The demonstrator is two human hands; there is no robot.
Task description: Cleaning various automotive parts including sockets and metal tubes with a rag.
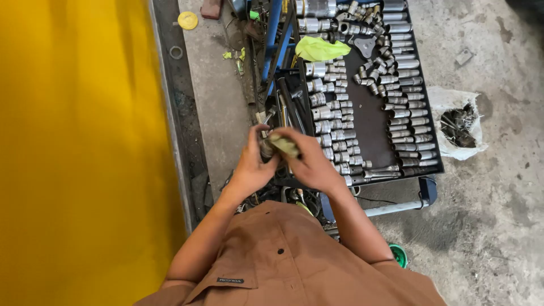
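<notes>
We are clasping a greenish rag (283, 144) with our right hand (310, 164), our left hand (253, 164) gripping a socket (265, 148) beside it, socket tray (371, 122) lying just beyond both hands.

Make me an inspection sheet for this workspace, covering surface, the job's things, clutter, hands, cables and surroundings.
Surface: black socket tray on a blue-framed cart.
Job's things: small greenish-grey metal part held between both hands.
Clutter: rows of silver steel sockets; crumpled yellow-green rag; white plastic bag of dark scrap.
Hands: left hand and right hand both in a grip on the part.
Cables: dark tangle below the hands, kind unclear.
Surroundings: stained concrete floor; yellow panel; yellow round lid.
</notes>
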